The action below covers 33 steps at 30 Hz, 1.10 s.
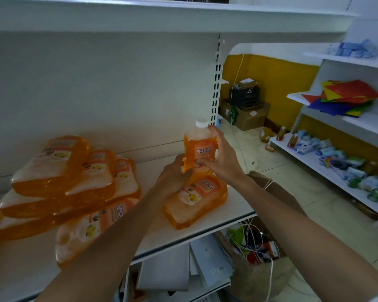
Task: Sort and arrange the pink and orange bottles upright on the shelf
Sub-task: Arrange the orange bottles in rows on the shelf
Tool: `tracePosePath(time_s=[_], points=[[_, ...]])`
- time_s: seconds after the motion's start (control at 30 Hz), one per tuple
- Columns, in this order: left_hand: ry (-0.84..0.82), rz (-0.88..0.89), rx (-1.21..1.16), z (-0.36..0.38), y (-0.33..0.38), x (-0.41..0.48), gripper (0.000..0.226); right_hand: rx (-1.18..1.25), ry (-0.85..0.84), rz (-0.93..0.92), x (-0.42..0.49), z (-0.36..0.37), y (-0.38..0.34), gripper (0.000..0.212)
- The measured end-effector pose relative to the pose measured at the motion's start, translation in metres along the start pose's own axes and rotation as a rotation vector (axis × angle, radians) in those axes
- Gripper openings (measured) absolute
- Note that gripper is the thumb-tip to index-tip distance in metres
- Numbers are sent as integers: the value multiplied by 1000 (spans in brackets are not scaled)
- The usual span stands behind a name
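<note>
Orange bottle (200,149) is held upright, cap up, long axis vertical, just above the lying bottle (194,201) on the shelf (150,171). My right hand (223,162) wraps its label; my left hand (172,177), nearer the lying bottle, seems to pinch its base.

Gloss against matt
We saw glossy, translucent plastic floor-cleaner bottles (52,164) on a smooth, matt, white-painted metal shelf (236,205).

cardboard boxes (252,116), coloured sheets (347,94), perhaps paper
</note>
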<state>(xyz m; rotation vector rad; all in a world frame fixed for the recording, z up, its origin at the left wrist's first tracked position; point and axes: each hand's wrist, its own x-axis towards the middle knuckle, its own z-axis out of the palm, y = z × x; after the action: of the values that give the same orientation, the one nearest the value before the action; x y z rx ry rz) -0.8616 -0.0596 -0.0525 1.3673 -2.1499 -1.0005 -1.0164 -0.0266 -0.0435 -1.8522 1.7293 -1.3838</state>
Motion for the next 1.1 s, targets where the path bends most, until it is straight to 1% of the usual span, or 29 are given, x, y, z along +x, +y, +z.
tracePosePath(time_s=[0.2, 0.3, 0.37, 0.47, 0.53, 0.63, 0.67, 0.73, 0.77, 0.83, 0.9, 0.97, 1.0, 1.07, 1.1], points=[[-53, 42, -41, -3, 7, 4, 65, -52, 4, 32, 15, 7, 8, 93], [-33, 63, -76, -4, 13, 5, 65, -86, 24, 61, 26, 13, 14, 95], [-15, 44, -136, -3, 11, 3, 61, -96, 29, 74, 34, 16, 19, 97], [-25, -36, -191, 1, 3, -1, 54, -105, 21, 101, 48, 17, 24, 98], [-48, -78, -147, 2, -3, 1, 45, -100, 5, 98, 55, 17, 25, 100], [-55, -80, -70, 3, -7, 5, 31, -127, 13, 80, 64, 19, 40, 117], [-49, -81, -60, 3, -8, 6, 28, -141, -2, 100, 65, 18, 36, 116], [-38, -82, -41, 3, -8, 6, 25, -195, -17, 164, 67, 16, 27, 100], [-38, -75, -30, 3, -8, 5, 24, -242, -7, 184, 71, 18, 27, 97], [-53, -56, -31, 4, -5, 2, 22, -332, 9, 210, 76, 19, 30, 99], [-90, -43, -59, 2, 1, -2, 21, -399, -12, 216, 77, 17, 32, 103], [-165, -37, -43, 0, 6, -8, 28, -433, -53, 229, 77, 12, 33, 105], [-209, -42, -29, -1, 8, -11, 35, -430, -63, 225, 78, 10, 34, 104], [-282, -73, -25, -4, 8, -20, 54, -426, -61, 239, 74, 6, 28, 95], [-295, -87, -35, -4, 8, -26, 60, -436, -49, 236, 69, 4, 25, 89]])
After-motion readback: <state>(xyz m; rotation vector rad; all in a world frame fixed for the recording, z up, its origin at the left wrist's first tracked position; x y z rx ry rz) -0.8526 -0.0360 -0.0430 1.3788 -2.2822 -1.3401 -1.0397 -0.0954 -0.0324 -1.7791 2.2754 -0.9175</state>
